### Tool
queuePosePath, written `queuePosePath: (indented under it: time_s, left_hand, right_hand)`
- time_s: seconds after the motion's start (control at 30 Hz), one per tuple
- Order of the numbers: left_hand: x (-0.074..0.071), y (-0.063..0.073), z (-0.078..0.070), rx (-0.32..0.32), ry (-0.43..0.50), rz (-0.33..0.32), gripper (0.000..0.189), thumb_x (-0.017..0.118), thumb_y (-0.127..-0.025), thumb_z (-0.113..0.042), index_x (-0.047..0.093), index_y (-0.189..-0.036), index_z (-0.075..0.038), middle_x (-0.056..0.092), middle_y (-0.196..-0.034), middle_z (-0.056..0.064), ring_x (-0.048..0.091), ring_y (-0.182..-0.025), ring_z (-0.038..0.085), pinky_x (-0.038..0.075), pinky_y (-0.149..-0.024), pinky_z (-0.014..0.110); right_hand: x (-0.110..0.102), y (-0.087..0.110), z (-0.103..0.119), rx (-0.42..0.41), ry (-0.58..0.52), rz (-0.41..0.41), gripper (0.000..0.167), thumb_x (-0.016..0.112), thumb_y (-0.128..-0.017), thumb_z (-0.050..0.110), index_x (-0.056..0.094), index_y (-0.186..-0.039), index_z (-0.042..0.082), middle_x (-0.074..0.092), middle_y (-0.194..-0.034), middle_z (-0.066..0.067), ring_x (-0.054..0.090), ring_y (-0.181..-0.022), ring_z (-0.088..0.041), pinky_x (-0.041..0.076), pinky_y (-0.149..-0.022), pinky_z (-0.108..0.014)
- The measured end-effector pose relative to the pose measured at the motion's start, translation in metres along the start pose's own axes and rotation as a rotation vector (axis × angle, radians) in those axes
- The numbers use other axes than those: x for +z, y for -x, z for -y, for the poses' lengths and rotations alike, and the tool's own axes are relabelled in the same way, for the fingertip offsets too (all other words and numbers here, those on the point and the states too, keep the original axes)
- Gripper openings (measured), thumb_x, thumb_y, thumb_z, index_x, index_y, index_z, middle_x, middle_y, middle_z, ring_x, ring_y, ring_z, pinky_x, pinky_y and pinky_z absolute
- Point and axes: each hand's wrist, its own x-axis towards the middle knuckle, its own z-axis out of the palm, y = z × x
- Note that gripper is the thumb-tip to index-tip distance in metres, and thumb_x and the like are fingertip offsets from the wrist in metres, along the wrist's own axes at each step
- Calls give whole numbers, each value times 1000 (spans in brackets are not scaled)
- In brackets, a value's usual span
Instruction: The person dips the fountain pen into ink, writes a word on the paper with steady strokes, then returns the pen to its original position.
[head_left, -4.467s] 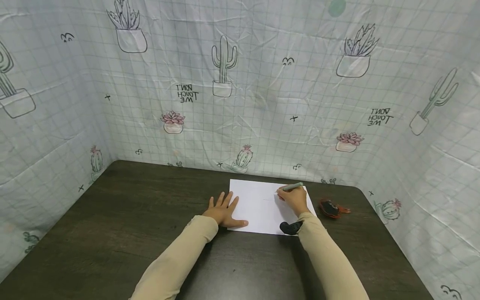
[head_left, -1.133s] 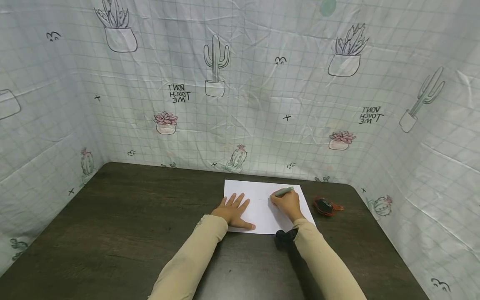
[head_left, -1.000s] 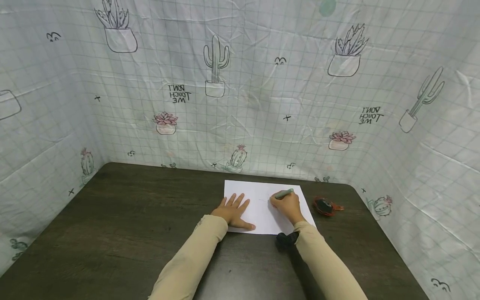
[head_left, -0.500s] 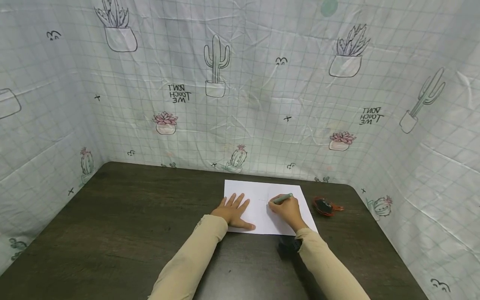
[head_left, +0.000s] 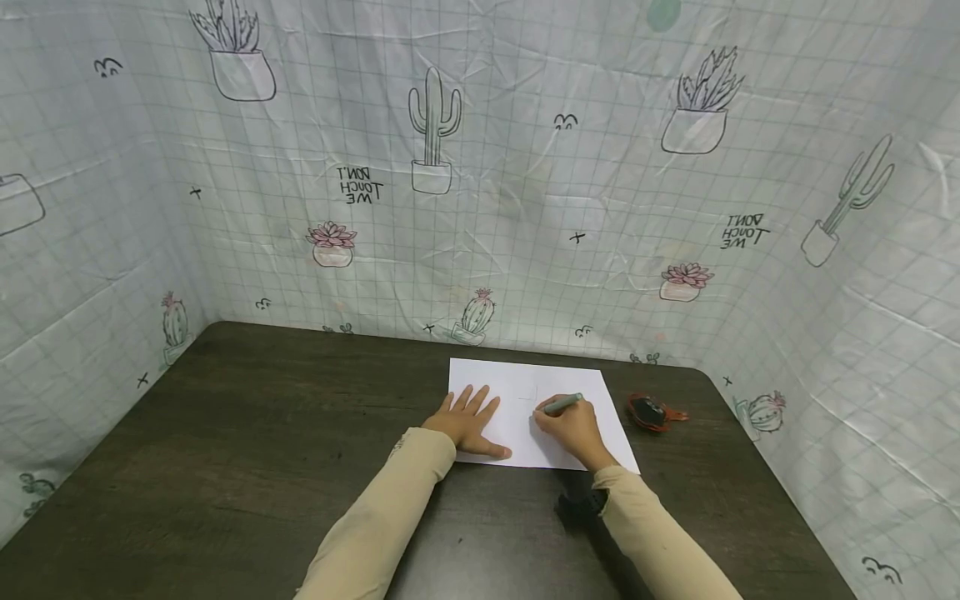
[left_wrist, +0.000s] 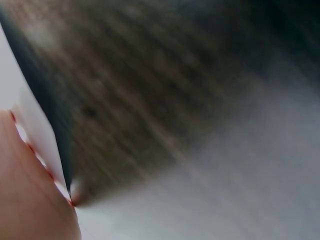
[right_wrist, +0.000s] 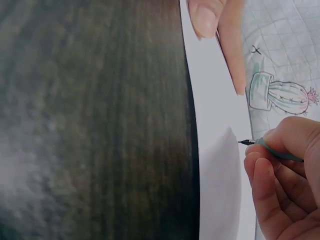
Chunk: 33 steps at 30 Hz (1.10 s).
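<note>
A white sheet of paper (head_left: 517,433) lies on the dark table. My left hand (head_left: 467,423) rests flat on its left part, fingers spread. In my right hand (head_left: 573,429) I pinch a green pen (head_left: 562,403), its dark tip (right_wrist: 246,142) at the paper in the right wrist view. Thin drawn lines (head_left: 536,392), one across and one upright, show just above the pen tip. The left wrist view catches only part of the left hand (left_wrist: 30,190) at the paper's edge.
A small dark object with an orange-red rim (head_left: 652,412) lies right of the paper. Dark wood table (head_left: 300,417) spreads around the sheet. A curtain with cactus prints (head_left: 510,208) stands behind and at both sides. A black strap piece (head_left: 581,508) hangs under the right wrist.
My right hand has moved down the paper toward me with the pen, and an upright line now shows above it. The left hand, shifted further onto the sheet since the earliest frame, has lately stayed still.
</note>
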Motion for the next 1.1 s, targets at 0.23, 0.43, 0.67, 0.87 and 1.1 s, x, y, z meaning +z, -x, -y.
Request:
queuePosePath:
  time_s: [0.23,0.43,0.67,0.87,1.1]
  left_hand:
    - [0,0,1,-4,5,-7,103,53,-78,-77,10,-156,-25,-4,-162,-1,-8,-148,25,-4,-117,50]
    - [3,-1,1,2,1,-9,104,53,-77,-77,10,-156,-26,-4,-162,-1,-9,-147,25,-4,-117,51]
    - [5,0,2,8,1,-33,104,54,-76,-78,12,-156,-25,-2,-162,0,-7,-148,26,-3,-117,51]
    - [9,-2,5,4,-21,-39,105,52,-75,-80,11,-156,-27,-3,-162,-2,-7,-148,25,-2,-117,51]
    - [10,1,5,12,-15,-45,106,54,-75,-79,12,-156,-25,-2,-162,-1,-7,-148,25,-1,-117,50]
  right_hand:
    - [2,5,4,-26,-18,27,5,74,-80,11,75,-81,6,68,-62,-1,60,-55,-8,43,-51,-23]
    - [-4,1,0,16,-35,-29,9,75,-83,15,75,-85,7,71,-68,-3,66,-59,-10,47,-52,-25]
    - [-10,-7,-7,56,-35,-72,12,73,-85,16,75,-87,4,73,-72,-6,68,-62,-12,48,-54,-25]
    - [-4,-10,-13,69,-19,-86,10,73,-84,15,75,-85,6,71,-68,-3,63,-59,-9,46,-55,-24]
    - [3,-12,-21,66,9,-102,9,73,-83,15,76,-83,7,68,-62,0,58,-56,-8,44,-57,-25]
